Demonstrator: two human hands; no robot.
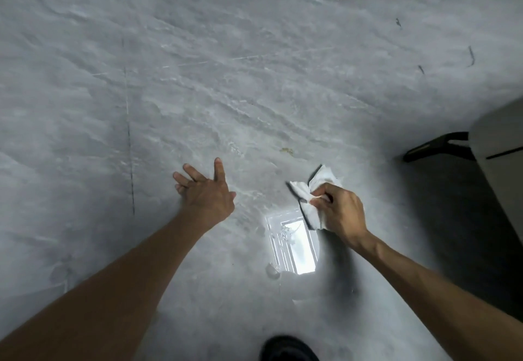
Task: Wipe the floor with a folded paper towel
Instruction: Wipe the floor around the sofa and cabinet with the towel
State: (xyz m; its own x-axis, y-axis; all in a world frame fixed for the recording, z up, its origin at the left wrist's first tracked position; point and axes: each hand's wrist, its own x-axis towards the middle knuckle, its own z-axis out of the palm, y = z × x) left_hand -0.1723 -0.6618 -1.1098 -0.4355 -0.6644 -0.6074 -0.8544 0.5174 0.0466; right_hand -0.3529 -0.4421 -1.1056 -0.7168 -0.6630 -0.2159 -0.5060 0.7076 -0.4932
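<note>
While the towel is in hand, the wipe itself looks barely begun, judging by the mark that remains on the floor.

Right hand: the right hand (339, 210) pinches a white paper towel (314, 193) between thumb and fingers; the other fingers curl around it.
Towel: bunched and loosely folded, not a neat flat pad; one flap sticks up and away from the hand. It hangs just above the floor (198, 77) or brushes it; I cannot tell which.
Left hand: the left hand (203, 191) is spread, fingers splayed, palm down over the floor to the left of the towel. It holds nothing. Whether it presses on the floor is unclear.
Stain: a small yellowish stain (287, 150) lies just beyond the towel, between the two hands and a little farther out. It looks untouched.
Glare: a bright window reflection (294, 244) sits on the floor near the right wrist; the surface around it may be wet, but that is hard to tell.
Done: towel picked up and roughly folded.
Left: probably flatten the fold, press it down, and rub across the stain and the floor around it.
Surroundings: a dark chair leg (435, 145) stands at right, well apart; a shoe (288, 349) shows at the bottom edge.
</note>
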